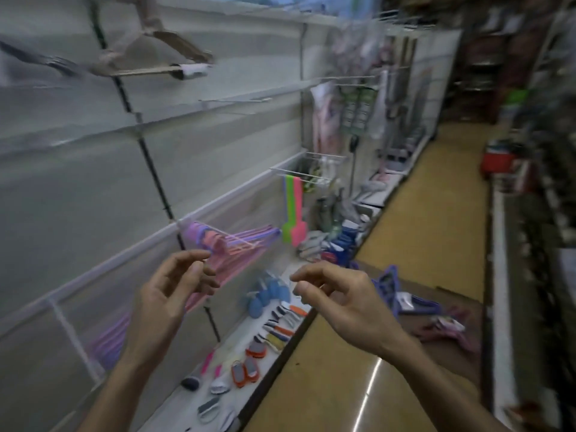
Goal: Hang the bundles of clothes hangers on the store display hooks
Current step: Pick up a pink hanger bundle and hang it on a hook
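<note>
A bundle of pink and purple hangers hangs on a white display hook on the slat wall, just beyond my fingers. My left hand floats in front of its lower part, fingers curled and apart, holding nothing. My right hand is a little to the right, over the shelf edge, also empty with fingers loosely bent. More hanger bundles, purple and pink, lie on a brown surface at the right. A wooden hanger bundle hangs high on the wall. The frame is motion-blurred.
A low white shelf below the wall carries several brushes and blue sponges. Empty white hooks stick out further along, with green and pink swatters. The yellow aisle floor runs ahead; shelving lines the right side.
</note>
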`<state>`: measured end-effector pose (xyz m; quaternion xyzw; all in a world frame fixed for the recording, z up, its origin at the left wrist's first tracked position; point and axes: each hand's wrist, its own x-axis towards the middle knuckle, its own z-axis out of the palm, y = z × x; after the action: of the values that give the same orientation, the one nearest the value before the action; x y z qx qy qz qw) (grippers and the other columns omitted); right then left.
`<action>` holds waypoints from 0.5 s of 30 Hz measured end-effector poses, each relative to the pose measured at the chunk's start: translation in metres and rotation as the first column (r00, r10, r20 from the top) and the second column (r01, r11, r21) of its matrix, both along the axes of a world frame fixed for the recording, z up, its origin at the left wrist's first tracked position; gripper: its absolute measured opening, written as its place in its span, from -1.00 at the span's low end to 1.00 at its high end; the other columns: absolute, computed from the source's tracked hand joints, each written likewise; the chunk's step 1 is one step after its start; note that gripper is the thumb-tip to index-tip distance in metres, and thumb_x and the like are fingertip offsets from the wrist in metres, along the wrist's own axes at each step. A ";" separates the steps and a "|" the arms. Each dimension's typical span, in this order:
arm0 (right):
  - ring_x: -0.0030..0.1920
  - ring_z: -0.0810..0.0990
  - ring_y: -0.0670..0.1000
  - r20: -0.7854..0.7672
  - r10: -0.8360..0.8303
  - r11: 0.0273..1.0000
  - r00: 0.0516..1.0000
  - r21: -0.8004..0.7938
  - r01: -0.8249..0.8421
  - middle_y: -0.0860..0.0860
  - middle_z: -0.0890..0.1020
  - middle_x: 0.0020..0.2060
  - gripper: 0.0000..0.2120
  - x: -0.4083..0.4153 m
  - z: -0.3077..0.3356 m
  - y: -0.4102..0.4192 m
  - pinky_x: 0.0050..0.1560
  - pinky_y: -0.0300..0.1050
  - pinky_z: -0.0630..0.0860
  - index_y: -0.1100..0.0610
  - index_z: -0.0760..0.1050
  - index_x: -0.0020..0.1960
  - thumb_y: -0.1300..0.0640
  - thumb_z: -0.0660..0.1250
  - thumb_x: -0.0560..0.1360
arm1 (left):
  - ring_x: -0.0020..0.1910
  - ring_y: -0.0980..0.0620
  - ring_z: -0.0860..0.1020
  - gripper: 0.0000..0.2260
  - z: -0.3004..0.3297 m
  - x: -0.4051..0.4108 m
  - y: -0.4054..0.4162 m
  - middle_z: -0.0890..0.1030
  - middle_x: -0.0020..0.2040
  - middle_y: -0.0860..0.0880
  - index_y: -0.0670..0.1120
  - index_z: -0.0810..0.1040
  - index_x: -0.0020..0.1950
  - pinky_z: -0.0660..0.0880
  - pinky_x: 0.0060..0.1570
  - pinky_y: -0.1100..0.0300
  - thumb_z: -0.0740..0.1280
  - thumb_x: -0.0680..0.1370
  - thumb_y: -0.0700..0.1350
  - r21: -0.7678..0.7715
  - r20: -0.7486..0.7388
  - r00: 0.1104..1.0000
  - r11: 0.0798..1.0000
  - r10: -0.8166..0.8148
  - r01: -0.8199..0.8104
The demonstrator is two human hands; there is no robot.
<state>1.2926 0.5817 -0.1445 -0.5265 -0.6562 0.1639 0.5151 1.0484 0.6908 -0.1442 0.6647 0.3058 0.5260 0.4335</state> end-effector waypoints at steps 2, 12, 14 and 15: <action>-0.11 0.66 -0.06 -0.005 -0.080 0.997 0.997 -0.011 0.080 -0.13 0.68 -0.15 -0.88 0.026 -0.010 -0.012 -0.17 0.00 0.56 0.11 0.64 0.06 0.15 0.37 0.55 | -0.17 -0.14 0.63 -0.54 -0.004 0.035 0.004 0.64 -0.14 -0.12 -0.04 0.61 0.09 0.58 -0.06 -0.04 0.38 0.44 0.30 -0.002 -0.006 0.998 0.998 -0.064 0.064; -0.13 0.66 -0.04 -0.026 -0.358 0.924 0.933 -0.155 0.350 -0.14 0.68 -0.16 -0.88 0.135 -0.058 -0.036 -0.16 -0.04 0.58 0.04 0.63 0.06 0.11 0.37 0.55 | -0.17 -0.07 0.63 -0.81 -0.034 0.193 0.050 0.63 -0.15 -0.09 -0.12 0.58 0.12 0.60 -0.13 0.13 0.26 0.59 -0.08 -0.068 -0.039 0.938 0.937 -0.344 0.341; -0.13 0.67 -0.03 -0.037 -0.405 0.900 0.913 -0.193 0.392 -0.12 0.68 -0.16 -0.83 0.157 -0.065 -0.030 -0.15 0.00 0.59 0.04 0.63 0.06 0.01 0.34 0.54 | -0.20 -0.06 0.62 -0.79 -0.040 0.224 0.063 0.63 -0.17 -0.12 -0.15 0.58 0.11 0.59 -0.16 0.17 0.24 0.57 -0.11 -0.097 -0.027 0.923 0.920 -0.384 0.379; -0.14 0.67 -0.03 -0.048 -0.433 0.886 0.900 -0.206 0.416 -0.12 0.68 -0.16 -0.80 0.168 -0.069 -0.026 -0.15 0.02 0.59 0.04 0.63 0.06 -0.02 0.33 0.53 | -0.19 -0.08 0.62 -0.79 -0.043 0.241 0.072 0.63 -0.16 -0.13 -0.16 0.58 0.12 0.60 -0.16 0.16 0.24 0.57 -0.11 -0.111 -0.032 0.915 0.911 -0.403 0.397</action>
<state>1.4608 0.5555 -0.2133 -0.6959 -0.4817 0.1333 0.5156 1.2892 0.7624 -0.1874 0.7043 0.2013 0.3915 0.5570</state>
